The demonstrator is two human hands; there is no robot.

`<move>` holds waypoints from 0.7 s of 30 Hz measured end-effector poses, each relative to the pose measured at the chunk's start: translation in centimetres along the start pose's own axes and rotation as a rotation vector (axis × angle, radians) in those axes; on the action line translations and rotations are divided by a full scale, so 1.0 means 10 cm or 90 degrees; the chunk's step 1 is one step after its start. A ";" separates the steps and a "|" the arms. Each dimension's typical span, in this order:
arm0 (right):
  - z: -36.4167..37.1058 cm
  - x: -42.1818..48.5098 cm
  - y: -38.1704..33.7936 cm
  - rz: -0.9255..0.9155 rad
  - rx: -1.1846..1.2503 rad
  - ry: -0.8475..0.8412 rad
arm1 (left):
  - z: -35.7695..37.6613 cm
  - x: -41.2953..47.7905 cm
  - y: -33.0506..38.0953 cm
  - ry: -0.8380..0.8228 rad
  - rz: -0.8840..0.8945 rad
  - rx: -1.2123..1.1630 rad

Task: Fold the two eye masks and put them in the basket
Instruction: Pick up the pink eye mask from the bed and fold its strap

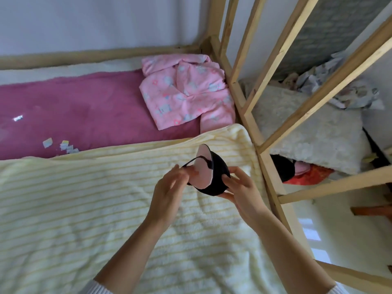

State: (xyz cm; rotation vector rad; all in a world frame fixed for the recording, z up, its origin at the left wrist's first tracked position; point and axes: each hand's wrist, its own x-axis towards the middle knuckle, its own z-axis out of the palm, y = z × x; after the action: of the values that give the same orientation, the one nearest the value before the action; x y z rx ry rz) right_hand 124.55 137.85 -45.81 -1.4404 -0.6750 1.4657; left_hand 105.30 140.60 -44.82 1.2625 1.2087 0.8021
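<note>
A black eye mask (216, 177) with a pale pink inner side is held above the cream striped blanket (84, 209), bent over on itself. My right hand (239, 187) grips its black outer side from below and the right. My left hand (169, 187) touches the pink inner face, with the black elastic strap looped over its fingers. A dark rounded object (283, 168) lies beyond the wooden bed frame to the right; I cannot tell whether it is the second mask or the basket.
A pink patterned pyjama top (186, 90) lies on the magenta sheet (74, 107). Small paper scraps (61, 145) sit at the sheet's left. Wooden bed posts (265, 162) rise to the right, with a white pillow (314, 132) and crumpled cloth behind them.
</note>
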 end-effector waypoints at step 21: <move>0.82 -1.74 -0.92 -0.132 -0.074 -0.243 | -0.73 -1.92 1.24 0.089 -0.071 -0.266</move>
State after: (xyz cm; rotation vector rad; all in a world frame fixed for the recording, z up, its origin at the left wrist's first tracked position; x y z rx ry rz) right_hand 116.52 128.00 -28.71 -1.1413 -1.1267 1.5695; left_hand 95.87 126.63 -27.73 0.8024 1.1368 1.0116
